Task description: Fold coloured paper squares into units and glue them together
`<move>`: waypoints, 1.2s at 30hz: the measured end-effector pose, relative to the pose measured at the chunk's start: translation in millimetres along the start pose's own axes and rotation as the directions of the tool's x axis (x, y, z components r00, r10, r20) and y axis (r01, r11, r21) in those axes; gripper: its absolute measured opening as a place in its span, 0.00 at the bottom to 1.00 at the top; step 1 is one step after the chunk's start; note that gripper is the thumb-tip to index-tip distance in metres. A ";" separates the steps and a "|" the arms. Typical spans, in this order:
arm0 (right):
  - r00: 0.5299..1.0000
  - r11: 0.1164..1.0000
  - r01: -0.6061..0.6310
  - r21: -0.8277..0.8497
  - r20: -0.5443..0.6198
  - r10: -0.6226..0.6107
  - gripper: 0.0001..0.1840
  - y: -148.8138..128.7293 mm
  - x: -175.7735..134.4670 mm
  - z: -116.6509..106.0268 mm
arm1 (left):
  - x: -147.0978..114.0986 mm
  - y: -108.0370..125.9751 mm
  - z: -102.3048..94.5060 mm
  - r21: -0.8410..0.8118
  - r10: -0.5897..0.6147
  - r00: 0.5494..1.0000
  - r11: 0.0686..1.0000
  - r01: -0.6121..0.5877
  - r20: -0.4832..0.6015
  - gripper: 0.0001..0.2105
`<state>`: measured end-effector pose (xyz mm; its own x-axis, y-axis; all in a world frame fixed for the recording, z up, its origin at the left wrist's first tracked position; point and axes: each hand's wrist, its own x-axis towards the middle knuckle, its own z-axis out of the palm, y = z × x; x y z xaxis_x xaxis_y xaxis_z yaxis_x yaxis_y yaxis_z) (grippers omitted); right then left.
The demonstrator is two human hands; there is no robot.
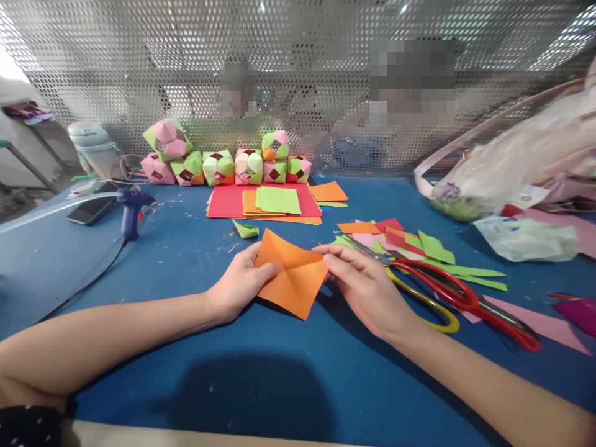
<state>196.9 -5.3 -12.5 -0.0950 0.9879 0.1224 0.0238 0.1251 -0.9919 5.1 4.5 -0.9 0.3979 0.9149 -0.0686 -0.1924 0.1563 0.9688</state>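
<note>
A square sheet of orange paper (293, 279) with crossing crease lines is held above the blue table, one corner pointing toward me. My left hand (239, 279) grips its left side, thumb on top and fingers underneath. At the right corner, my right hand (365, 285) pinches the paper between thumb and fingers. Just beyond the sheet lies a small folded green paper piece (246, 229). Red-handled scissors (447, 282) and a yellow-handled pair (442, 315) lie right of my right hand, partly overlapping.
A blue glue gun (131, 214) and a phone (93, 210) lie left. Behind are stacked red sheets (223, 200), green squares (279, 200) and several folded paper balls (218, 167) along a perforated metal screen (316, 74). Paper scraps (435, 247) and a plastic bag (526, 239) are right.
</note>
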 end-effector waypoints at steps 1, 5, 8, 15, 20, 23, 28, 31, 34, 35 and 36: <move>0.999 0.999 0.007 0.037 -0.031 -0.006 0.11 -0.5 1.6 -1.2 | 0.0 0.3 -0.1 0.006 -0.007 1.000 1.000 0.007 -0.004 0.10; 0.996 0.982 -0.002 0.188 -0.088 0.019 0.02 -3.3 9.0 -5.0 | 0.0 1.2 0.3 0.013 -0.016 1.000 1.000 0.016 -0.001 0.10; 0.995 0.946 -0.083 0.312 -0.026 0.096 0.02 -4.0 11.0 -5.6 | 0.3 1.2 0.3 -0.007 -0.008 1.000 1.000 0.008 0.026 0.11; 0.993 0.919 -0.111 0.378 0.005 0.118 0.07 -4.8 7.1 -4.6 | 1.3 1.4 0.3 -0.028 -0.012 0.999 1.000 0.013 0.032 0.11; 0.995 0.896 -0.102 0.433 0.039 0.094 0.11 -8.3 7.6 -4.3 | 0.9 2.4 -0.8 -0.065 -0.008 1.000 0.998 0.009 0.023 0.11; 0.990 0.885 -0.137 0.445 0.082 0.112 0.10 -8.1 7.8 -5.3 | 0.5 2.7 -2.1 -0.085 -0.014 1.000 0.996 0.014 0.009 0.10; 0.982 0.868 -0.182 0.461 0.130 0.137 0.07 -7.0 7.0 -8.1 | 0.5 4.6 -2.4 -0.129 -0.014 1.000 0.992 0.013 -0.007 0.10; 0.978 0.866 -0.196 0.459 0.156 0.139 0.06 -7.0 6.6 -8.9 | 0.9 5.8 -2.1 -0.153 -0.022 1.000 0.988 0.021 -0.008 0.10; 0.973 0.865 -0.212 0.455 0.177 0.146 0.07 -7.3 5.5 -8.2 | 1.1 6.3 -2.4 -0.158 -0.029 0.999 0.987 0.026 -0.015 0.09; 0.972 0.864 -0.220 0.453 0.180 0.153 0.07 -7.3 5.2 -7.7 | 1.1 6.3 -2.6 -0.159 -0.029 0.999 0.987 0.026 -0.017 0.09; 0.970 0.863 -0.226 0.452 0.181 0.159 0.07 -7.2 5.0 -7.3 | 1.1 6.2 -2.8 -0.159 -0.030 0.999 0.987 0.027 -0.017 0.09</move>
<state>203.5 -0.6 -4.5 -0.2687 0.9621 -0.0458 -0.4077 -0.1567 -0.8996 1.8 7.5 4.3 0.3886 0.9158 -0.1017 -0.3221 0.2384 0.9162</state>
